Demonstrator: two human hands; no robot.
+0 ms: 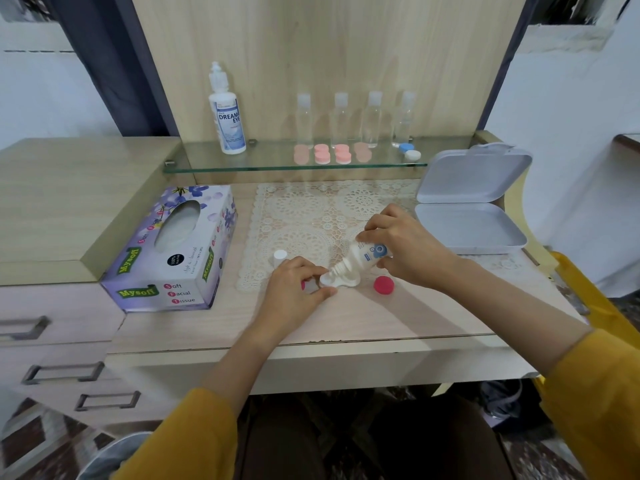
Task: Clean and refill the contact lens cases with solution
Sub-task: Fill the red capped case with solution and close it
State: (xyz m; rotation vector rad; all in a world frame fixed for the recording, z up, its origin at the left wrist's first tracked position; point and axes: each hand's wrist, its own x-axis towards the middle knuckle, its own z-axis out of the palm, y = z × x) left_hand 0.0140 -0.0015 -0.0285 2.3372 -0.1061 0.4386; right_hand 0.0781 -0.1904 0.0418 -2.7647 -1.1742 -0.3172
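My right hand (403, 247) grips a small white solution bottle (363, 256), tipped nozzle-down over a white contact lens case (341, 280) on the table. My left hand (298, 285) pinches the left end of that case, holding it in place. One red cap (383, 284) lies just right of the case; a bit of another red cap (303, 285) shows under my left fingers. The bottle's white cap (280, 257) stands on the lace mat (311, 216) to the left.
A tissue box (173, 251) lies left of the mat. An open white plastic box (471, 209) sits at the right. The glass shelf (298, 166) holds a large solution bottle (227, 112), several clear bottles (341, 119), pink lens cases (332, 154) and a blue-white case (408, 152).
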